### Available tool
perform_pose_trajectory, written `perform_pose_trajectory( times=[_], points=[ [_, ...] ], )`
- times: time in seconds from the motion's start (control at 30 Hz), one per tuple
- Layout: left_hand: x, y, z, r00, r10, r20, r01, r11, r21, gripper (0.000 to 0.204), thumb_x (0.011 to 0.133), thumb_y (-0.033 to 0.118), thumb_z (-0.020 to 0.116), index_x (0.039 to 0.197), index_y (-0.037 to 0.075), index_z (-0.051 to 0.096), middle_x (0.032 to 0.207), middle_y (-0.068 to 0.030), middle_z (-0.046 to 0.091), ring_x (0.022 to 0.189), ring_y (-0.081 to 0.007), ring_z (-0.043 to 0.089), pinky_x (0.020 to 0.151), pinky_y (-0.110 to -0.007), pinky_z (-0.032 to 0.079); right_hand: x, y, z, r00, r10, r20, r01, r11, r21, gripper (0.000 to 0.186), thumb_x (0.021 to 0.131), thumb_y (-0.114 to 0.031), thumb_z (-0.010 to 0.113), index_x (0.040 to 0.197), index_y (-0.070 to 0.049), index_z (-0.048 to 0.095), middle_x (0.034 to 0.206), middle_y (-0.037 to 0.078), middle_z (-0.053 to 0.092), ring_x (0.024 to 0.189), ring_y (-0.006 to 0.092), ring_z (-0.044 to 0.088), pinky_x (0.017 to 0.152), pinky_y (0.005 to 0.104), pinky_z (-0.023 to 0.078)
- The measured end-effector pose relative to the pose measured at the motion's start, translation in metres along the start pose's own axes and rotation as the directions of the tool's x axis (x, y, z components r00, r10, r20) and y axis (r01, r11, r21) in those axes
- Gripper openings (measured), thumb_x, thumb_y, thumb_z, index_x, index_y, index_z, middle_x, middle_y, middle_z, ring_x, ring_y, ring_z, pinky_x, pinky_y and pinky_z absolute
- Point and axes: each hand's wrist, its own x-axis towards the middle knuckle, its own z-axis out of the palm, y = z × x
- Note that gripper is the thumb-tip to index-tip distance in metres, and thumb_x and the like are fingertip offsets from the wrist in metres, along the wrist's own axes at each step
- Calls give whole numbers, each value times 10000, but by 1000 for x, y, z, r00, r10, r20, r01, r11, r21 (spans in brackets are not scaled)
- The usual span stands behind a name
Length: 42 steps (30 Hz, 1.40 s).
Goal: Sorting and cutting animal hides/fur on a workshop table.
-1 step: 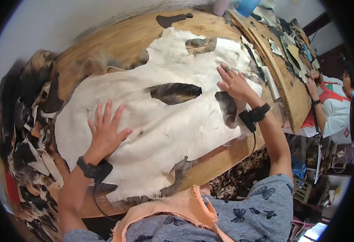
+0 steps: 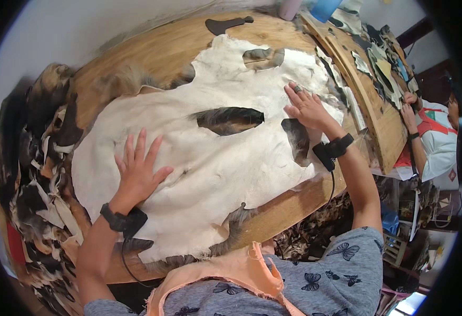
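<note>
A large pale fur pelt [image 2: 183, 142] is spread skin side up over a wooden table. Dark and brown fur shows along its edges and through a long opening [image 2: 231, 121] near its middle. My left hand [image 2: 140, 171] lies flat on the left part of the skin, fingers spread. On the right part rests my right hand [image 2: 305, 108], palm down with the fingers stretched out and a ring on one of them. Neither hand holds anything. Dark fur [image 2: 295, 139] shows in a gap beside my right wrist.
Fur scraps [image 2: 41, 179] are heaped at the left. A dark, broad-bladed tool [image 2: 228, 24] lies on the wooden table [image 2: 152, 55] at the far edge. Beyond a wooden strip [image 2: 352, 84], a co-worker [image 2: 434, 131] handles pieces at the right. More scraps lie below the table.
</note>
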Motion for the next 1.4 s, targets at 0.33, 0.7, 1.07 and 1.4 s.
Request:
perform_pose_trajectory(
  times=[0.33,0.7,1.07,1.4],
  points=[
    [20,-17,-1,995,-86,41,85,996,16,687,816,571,491,1397,265,286,1496,-90,89,1359,-342,58,971,-679,97,18,-11,1,999,28,38,-27,999,-44,633,912,-519,299,1431,-180,172,1492,73,157,1365,302,160,1076,511,102],
    [57,-22,-13,987,-145,70,146,989,1,659,855,525,457,1411,248,236,1496,-100,106,1365,-349,72,1006,-639,92,61,14,-4,979,-111,-173,120,992,46,559,910,-429,409,1368,-122,316,1338,164,407,1277,356,323,1020,474,262],
    [-103,51,3,986,97,136,-85,992,-94,708,797,483,568,1367,132,339,1474,-114,183,1351,-356,133,1039,-573,161,-144,-58,3,622,-661,-420,706,705,-65,264,668,-171,685,882,-86,556,863,73,520,886,252,504,760,367,421],
    [-153,24,22,978,72,-193,-123,957,-264,495,760,0,577,1239,100,503,1319,-94,448,1240,-293,383,1008,-384,350,-152,-75,31,722,-567,-396,616,788,-4,445,691,-78,633,1112,-42,496,935,141,503,945,327,487,808,407,424]
  ],
)
